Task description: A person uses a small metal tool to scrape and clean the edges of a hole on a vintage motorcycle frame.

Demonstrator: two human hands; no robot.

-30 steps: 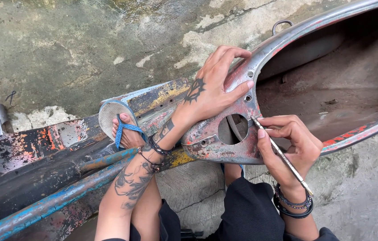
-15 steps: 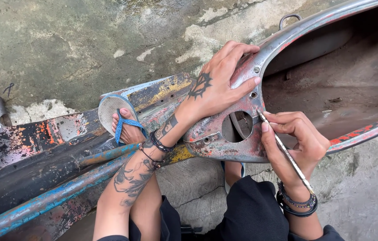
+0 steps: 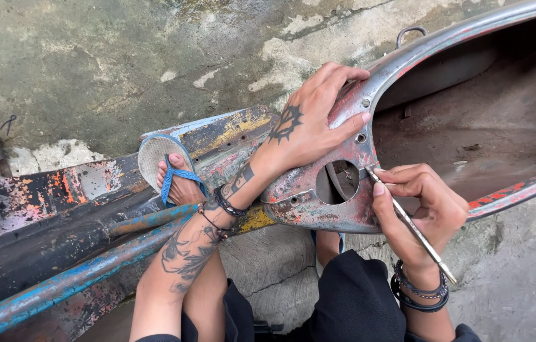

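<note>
The right hand (image 3: 423, 212) pinched a thin metal rod (image 3: 410, 225) between thumb and fingertips, pen-fashion, its grip pressed together around the shaft. The rod's long axis ran from about ten o'clock at the tip to four o'clock at the free end, which stuck out past the wrist. The tip rested at the right edge of a round hole (image 3: 337, 182) in the rusted metal shell (image 3: 318, 202), so the hole lay just beside the grip, toward nine o'clock, and the right hand was the nearer to it. The left hand (image 3: 312, 130) lay flat over the rim of the shell at about twelve o'clock from the hole, fingers spread and pressing down, holding nothing. Two small bolt holes showed in the rim just beside its fingertips. A foot in a blue-strapped sandal (image 3: 170, 171) stood on the flaking painted frame (image 3: 59, 196) toward nine o'clock, well apart from the rod. A blue-painted tube (image 3: 46, 291) ran along the frame's lower edge, over the concrete floor (image 3: 90, 63).
</note>
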